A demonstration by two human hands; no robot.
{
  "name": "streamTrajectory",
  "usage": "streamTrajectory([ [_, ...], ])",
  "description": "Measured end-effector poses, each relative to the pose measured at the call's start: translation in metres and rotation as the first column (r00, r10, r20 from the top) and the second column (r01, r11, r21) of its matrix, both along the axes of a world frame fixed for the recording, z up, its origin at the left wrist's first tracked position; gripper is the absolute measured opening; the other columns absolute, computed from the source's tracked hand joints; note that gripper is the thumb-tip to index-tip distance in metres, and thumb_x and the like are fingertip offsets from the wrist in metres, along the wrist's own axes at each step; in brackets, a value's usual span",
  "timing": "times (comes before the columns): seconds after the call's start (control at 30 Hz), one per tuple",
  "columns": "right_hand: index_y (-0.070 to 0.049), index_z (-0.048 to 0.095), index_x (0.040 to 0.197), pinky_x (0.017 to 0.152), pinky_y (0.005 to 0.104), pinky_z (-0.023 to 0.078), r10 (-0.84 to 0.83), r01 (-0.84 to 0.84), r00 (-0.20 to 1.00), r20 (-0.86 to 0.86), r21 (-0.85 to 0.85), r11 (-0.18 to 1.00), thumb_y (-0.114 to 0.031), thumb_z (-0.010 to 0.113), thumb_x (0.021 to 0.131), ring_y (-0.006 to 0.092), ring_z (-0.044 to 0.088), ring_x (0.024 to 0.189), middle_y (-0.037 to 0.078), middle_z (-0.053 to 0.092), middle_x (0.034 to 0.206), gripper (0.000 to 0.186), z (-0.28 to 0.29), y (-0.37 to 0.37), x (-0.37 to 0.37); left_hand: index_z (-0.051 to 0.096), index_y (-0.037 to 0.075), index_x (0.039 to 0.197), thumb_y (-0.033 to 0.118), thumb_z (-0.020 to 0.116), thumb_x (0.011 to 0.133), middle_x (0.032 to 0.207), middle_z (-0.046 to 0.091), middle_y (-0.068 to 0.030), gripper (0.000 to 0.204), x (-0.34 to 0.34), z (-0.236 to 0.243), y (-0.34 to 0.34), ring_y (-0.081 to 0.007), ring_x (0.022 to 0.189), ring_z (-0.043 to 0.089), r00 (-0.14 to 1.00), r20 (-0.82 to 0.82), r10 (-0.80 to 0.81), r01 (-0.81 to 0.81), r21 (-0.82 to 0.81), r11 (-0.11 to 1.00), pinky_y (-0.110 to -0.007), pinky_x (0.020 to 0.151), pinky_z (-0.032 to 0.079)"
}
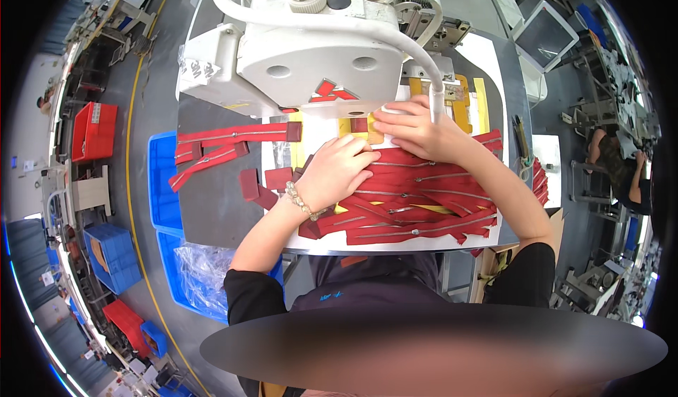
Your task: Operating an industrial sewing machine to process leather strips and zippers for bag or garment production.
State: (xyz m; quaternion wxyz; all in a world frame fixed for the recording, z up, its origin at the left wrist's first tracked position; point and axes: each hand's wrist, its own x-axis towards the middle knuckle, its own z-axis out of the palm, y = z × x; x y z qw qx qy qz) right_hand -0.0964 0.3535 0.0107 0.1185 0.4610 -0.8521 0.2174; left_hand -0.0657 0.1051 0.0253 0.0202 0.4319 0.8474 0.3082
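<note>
A pile of red zippers (pixel 441 198) with metal teeth lies in front of me, under and beside both hands. My left hand (pixel 337 170) rests at the pile's left edge, its fingers bent and closed on a red zipper; the fingertips partly cover the grip. My right hand (pixel 424 130) reaches beneath the sewing machine head (pixel 321 65), fingers bent together over a yellow plate (pixel 376 136). What its fingertips hold, if anything, is hidden. A small red fabric patch (pixel 359 124) sits by the plate, between the two hands.
More red zippers (pixel 236 134) lie at the table's left, with loose red patches (pixel 251 184) nearby. Blue bins (pixel 164 185) stand beside the table, one with clear plastic bags (pixel 201 273). A screen (pixel 545 37) is at the far right, and another person (pixel 621 171) sits beyond.
</note>
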Motion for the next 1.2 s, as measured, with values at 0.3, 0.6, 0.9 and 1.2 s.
streamTrajectory([
  [0.3,-0.009,0.068,0.097,0.077,0.0359,0.043,-0.247,0.261,0.935,0.255,-0.021,0.965,-0.006,0.072,0.075,0.0237,0.059,0.086,0.003,0.064,0.09,0.023,0.017,0.047,0.053,0.059,0.007,0.098,0.011,0.071,0.076,0.09,0.056,-0.0072,0.025,0.002,0.0,0.006,-0.0266,0.092,0.056,0.999,0.04,0.034,-0.033,-0.028,0.999,-0.038,0.083,0.044],
  [0.6,-0.008,0.063,0.098,0.085,0.0359,0.041,-0.251,0.286,0.918,0.307,-0.075,0.955,-0.016,0.071,0.08,0.0253,0.057,0.09,0.004,0.059,0.094,0.021,0.034,0.031,0.06,0.056,0.008,0.086,0.013,0.067,0.082,0.08,0.058,-0.006,0.013,-0.001,0.014,0.012,-0.0262,0.083,0.058,0.992,0.079,0.094,-0.097,0.042,0.994,-0.036,0.076,0.043],
  [0.9,-0.004,0.054,0.082,0.057,0.021,0.032,-0.163,0.518,0.388,0.907,-0.069,0.853,-0.016,0.057,0.094,0.0035,0.038,0.065,-0.006,0.043,0.068,0.017,0.039,0.044,0.034,0.061,0.007,0.092,0.012,0.064,0.083,0.089,0.063,-0.0059,0.011,0.0,0.005,0.014,-0.0227,0.081,0.06,0.965,-0.115,0.234,-0.223,0.102,0.97,-0.034,0.07,0.045],
  [1.2,-0.002,0.057,0.077,0.05,0.0238,0.031,-0.255,0.51,0.389,0.885,0.024,0.86,-0.017,0.06,0.091,0.0039,0.039,0.057,-0.005,0.047,0.061,0.021,0.024,0.056,0.002,0.06,0.004,0.116,0.03,0.068,0.081,0.121,0.059,-0.0159,0.045,0.022,-0.006,0.023,-0.0266,0.113,0.056,0.918,-0.386,0.093,-0.158,-0.139,0.978,-0.038,0.093,0.041],
])
